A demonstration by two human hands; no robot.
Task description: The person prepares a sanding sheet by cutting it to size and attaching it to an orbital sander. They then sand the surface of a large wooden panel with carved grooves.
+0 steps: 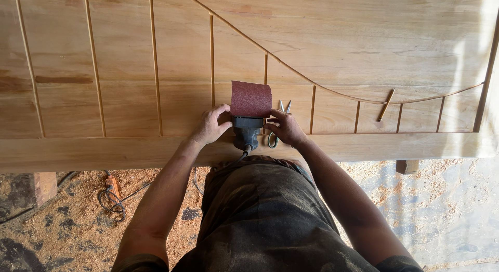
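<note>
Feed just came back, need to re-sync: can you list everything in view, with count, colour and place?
Wooden panel: one, light brown, grooved, fills the upper frame.
Sander: one, black, on the panel's near edge between the hands.
Sandpaper sheet: one, reddish-brown, curling up off the sander.
Scissors: one, green-handled, beside the right hand.
Pencil: one, brown, right on the panel.
Sawdust: covers the floor.
Cable: one, dark, coiled on the floor, left.
Left hand: on the sander's left side.
Right hand: on its right side.

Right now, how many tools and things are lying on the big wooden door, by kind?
Electric sander: 1
Red sandpaper sheet: 1
Green-handled scissors: 1
Pencil: 1
Total: 4
</note>
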